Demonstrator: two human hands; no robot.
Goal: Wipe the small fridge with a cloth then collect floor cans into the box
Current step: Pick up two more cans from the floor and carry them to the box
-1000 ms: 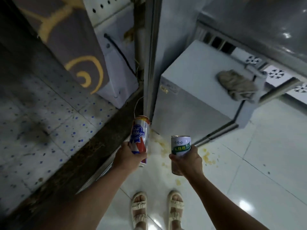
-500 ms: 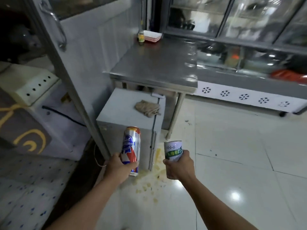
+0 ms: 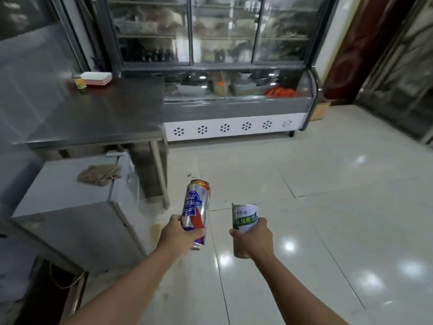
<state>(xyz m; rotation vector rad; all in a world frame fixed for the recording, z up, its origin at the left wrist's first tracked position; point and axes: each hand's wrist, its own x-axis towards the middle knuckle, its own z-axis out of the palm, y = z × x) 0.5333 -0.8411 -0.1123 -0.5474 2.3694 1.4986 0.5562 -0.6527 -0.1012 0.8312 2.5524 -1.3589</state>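
Observation:
My left hand grips a tall red, white and blue beer can, held upright over the floor. A shorter white can with a green label is held in my right hand, just right of the first. The small grey fridge stands at the left, under the edge of a steel table. A crumpled beige cloth lies on the fridge's top near its back right corner. A cardboard box stands far off at the back right, beside the display cooler.
A steel table with stacked trays stands behind the fridge. A glass display cooler runs along the back wall. Yellowish spill marks stain the glossy tiles by the fridge. A dark door is at the back right.
The view has lifted from my feet and the fridge's corner to the room ahead, swinging right. Both hands still hold their cans and now sit right of the fridge.

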